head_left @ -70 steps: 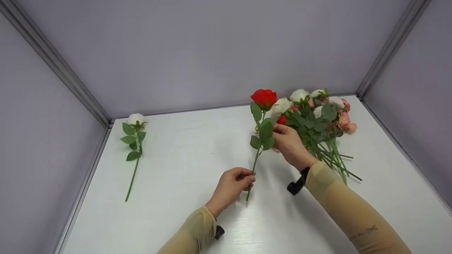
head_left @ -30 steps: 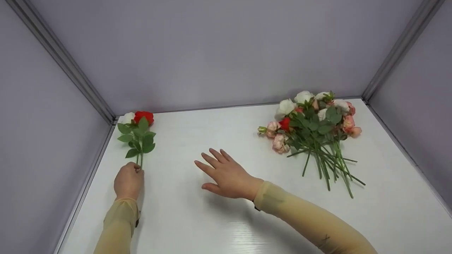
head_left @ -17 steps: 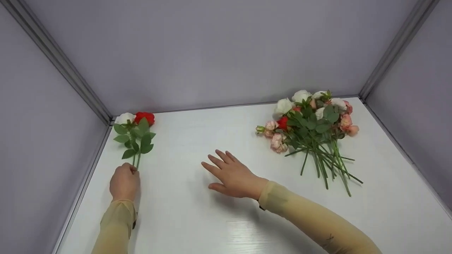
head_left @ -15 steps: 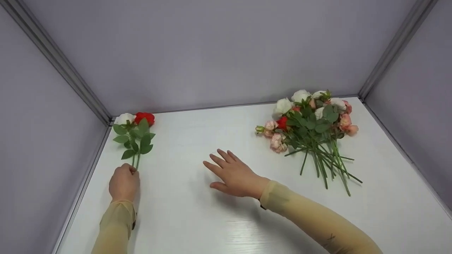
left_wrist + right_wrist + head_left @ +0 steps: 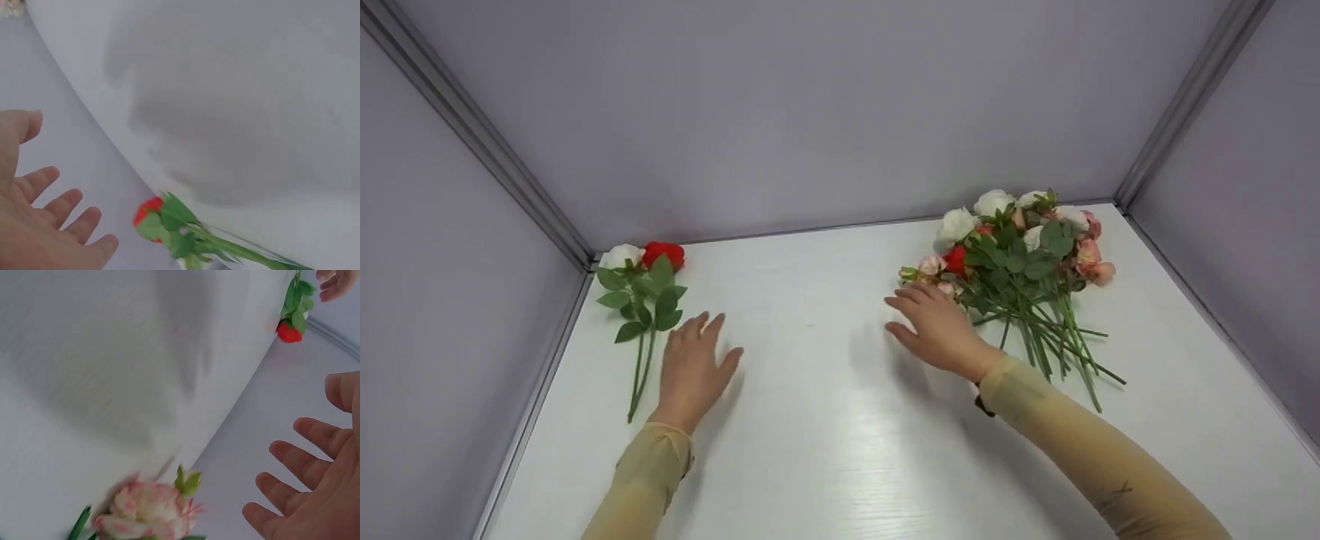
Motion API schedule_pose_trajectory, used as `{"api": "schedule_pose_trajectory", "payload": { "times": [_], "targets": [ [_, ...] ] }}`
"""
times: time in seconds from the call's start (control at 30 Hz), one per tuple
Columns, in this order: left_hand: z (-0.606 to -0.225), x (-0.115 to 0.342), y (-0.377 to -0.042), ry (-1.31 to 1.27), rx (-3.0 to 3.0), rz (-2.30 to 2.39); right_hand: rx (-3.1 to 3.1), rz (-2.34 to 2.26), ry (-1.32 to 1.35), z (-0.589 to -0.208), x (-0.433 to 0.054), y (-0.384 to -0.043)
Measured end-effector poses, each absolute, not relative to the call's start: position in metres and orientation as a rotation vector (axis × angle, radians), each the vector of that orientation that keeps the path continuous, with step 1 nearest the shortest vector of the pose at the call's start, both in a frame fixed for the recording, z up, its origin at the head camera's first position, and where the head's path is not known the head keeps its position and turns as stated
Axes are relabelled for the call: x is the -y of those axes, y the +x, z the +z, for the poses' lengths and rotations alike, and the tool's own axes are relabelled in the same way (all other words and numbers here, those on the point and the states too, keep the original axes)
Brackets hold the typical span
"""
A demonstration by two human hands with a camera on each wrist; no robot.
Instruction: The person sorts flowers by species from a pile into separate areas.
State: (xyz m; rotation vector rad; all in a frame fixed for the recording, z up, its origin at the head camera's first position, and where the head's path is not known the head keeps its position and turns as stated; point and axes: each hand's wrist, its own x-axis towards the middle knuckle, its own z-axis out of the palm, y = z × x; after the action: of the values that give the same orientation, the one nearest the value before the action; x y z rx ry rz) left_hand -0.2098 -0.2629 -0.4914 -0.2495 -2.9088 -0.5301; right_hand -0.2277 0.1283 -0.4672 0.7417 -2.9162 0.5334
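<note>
While red and white roses (image 5: pixel 663 256) are lying together, seemingly for neatness, the left hand (image 5: pixel 690 371) and right hand (image 5: pixel 943 330) are hovering empty, fingers spread, the right apparently clear of pink flowers (image 5: pixel 931 265).

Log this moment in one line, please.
left hand: empty, beside red rose and white rose | right hand: empty, by flower pile | both roses: lying on table

Free passage: the broad strip of white tabletop (image 5: pixel 810 300) between the left hand (image 5: pixel 694 371) and right hand (image 5: pixel 945 326), reaching back to the rear panel (image 5: pixel 810 112). Obstacles: at left, a red rose (image 5: pixel 664 256) and white rose (image 5: pixel 622 256), stems just beside the left hand; at right, a flower heap (image 5: pixel 1016 259) with splayed stems; side walls, the left panel (image 5: pixel 450 300) and right panel (image 5: pixel 1230 195).
</note>
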Motion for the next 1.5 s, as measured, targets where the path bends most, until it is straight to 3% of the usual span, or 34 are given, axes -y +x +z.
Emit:
{"api": "schedule_pose_trajectory", "payload": {
  "times": [0.37, 0.7, 1.03, 1.5],
  "targets": [
    [-0.481, 0.148, -0.178, -0.903, 2.907, -0.366, 2.950, 0.733, 0.247, -0.470, -0.243, -0.240],
    [-0.484, 0.077, -0.143, -1.379, 2.800, -0.257, 3.019, 0.811, 0.023, -0.463, -0.313, -0.227],
    [-0.496, 0.033, -0.127, -1.540, 2.753, -0.268, 3.193, 0.809, -0.022, -0.463, -0.325, -0.224],
    [-0.500, 0.030, -0.127, -1.558, 2.756, -0.372, 3.298, 0.808, -0.077, -0.455, -0.329, -0.215]
  ]
}}
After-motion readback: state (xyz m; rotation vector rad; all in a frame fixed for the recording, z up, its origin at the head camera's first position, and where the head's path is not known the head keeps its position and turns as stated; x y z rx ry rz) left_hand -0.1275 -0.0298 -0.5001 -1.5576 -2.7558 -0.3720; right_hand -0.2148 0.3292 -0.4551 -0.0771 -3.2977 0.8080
